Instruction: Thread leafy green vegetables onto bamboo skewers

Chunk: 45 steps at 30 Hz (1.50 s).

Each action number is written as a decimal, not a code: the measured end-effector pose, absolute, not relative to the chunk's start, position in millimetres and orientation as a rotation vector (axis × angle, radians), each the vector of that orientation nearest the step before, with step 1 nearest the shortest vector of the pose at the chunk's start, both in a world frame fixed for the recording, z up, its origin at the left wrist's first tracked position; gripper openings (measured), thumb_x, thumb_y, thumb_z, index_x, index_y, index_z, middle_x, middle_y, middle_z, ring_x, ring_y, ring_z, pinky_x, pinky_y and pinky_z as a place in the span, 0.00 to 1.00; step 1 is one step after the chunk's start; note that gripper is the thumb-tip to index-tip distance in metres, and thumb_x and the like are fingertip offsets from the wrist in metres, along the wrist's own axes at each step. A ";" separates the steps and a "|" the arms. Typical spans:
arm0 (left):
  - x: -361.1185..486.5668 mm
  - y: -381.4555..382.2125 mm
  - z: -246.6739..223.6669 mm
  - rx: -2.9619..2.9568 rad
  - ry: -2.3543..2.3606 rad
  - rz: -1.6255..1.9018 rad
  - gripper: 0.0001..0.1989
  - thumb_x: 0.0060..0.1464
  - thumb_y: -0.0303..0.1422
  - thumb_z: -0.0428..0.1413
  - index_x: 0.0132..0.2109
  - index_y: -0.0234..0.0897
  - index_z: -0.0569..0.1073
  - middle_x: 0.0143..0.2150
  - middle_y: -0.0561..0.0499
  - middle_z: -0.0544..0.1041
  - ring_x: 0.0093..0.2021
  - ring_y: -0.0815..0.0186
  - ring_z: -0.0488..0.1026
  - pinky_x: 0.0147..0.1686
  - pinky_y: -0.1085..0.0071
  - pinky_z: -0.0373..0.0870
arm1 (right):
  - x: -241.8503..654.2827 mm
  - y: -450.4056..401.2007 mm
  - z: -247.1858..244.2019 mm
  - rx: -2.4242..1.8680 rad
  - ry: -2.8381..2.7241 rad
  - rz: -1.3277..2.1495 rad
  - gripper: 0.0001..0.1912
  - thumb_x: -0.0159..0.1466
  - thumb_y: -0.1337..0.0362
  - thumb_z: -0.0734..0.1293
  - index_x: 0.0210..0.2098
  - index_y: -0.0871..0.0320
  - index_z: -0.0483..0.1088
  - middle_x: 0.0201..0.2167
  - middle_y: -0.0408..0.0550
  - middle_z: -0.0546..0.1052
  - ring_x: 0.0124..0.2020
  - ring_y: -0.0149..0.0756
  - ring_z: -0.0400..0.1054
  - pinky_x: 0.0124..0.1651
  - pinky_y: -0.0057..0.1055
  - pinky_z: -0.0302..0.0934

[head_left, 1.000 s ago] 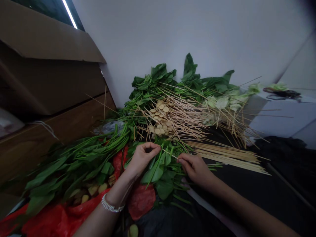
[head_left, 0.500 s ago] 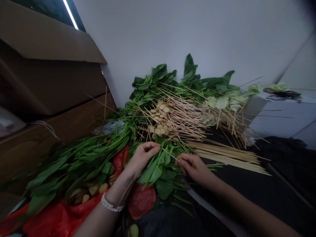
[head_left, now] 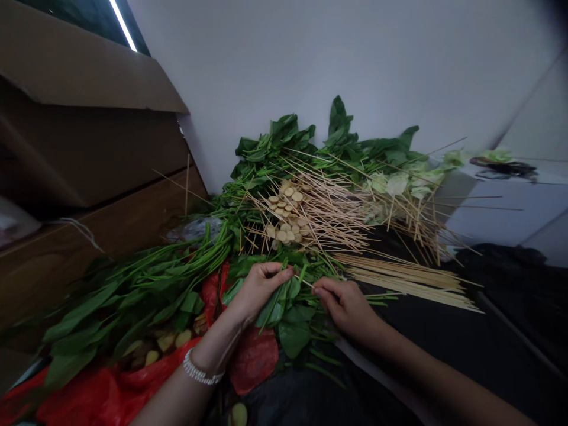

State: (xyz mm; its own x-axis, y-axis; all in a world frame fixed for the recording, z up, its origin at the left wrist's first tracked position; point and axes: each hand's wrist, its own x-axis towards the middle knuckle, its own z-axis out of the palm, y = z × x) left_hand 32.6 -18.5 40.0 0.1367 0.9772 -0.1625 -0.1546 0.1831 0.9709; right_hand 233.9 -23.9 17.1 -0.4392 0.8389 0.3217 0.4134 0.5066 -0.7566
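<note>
My left hand (head_left: pixel 265 285) pinches the stems of some leafy greens (head_left: pixel 278 305), whose leaves hang down below the fingers. Between the two hands runs a thin bamboo skewer (head_left: pixel 303 279), its near end gripped by my right hand (head_left: pixel 339 299). The skewer's tip meets the stems at my left fingertips; whether it passes through them I cannot tell. Under both hands lie more loose green leaves (head_left: pixel 295 337). Just beyond my right hand, a row of bare bamboo skewers (head_left: pixel 412 281) rests on black plastic.
Skewered potato slices (head_left: pixel 288 201) are piled ahead, with greens (head_left: pixel 284 133) behind against the wall and skewered cabbage (head_left: pixel 397 184) to the right. Left are a heap of leafy greens (head_left: pixel 119 296), a red plastic bag (head_left: pixel 119 387) with potato pieces, and a cardboard box (head_left: pixel 93 142).
My left hand has shifted slightly right and down, nearer my right hand, so less of the skewer shows between them. The camera view has moved slightly.
</note>
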 end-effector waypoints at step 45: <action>20.0 -12.5 46.5 1.266 1.128 1.302 0.20 0.45 0.45 0.66 0.40 0.34 0.82 0.40 0.44 0.83 0.40 0.60 0.78 0.41 0.70 0.72 | 239.8 -17.7 21.2 -1.014 -1.923 0.849 0.14 0.68 0.60 0.58 0.27 0.56 0.65 0.18 0.40 0.65 0.22 0.31 0.59 0.29 0.29 0.52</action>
State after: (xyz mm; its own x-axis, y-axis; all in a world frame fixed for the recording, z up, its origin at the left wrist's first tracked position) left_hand 20.0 -12.5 46.5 0.0023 0.9940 0.1092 -0.0338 -0.1090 0.9935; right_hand 239.8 -17.7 21.2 -0.3716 0.8684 0.3283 0.3426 0.4569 -0.8209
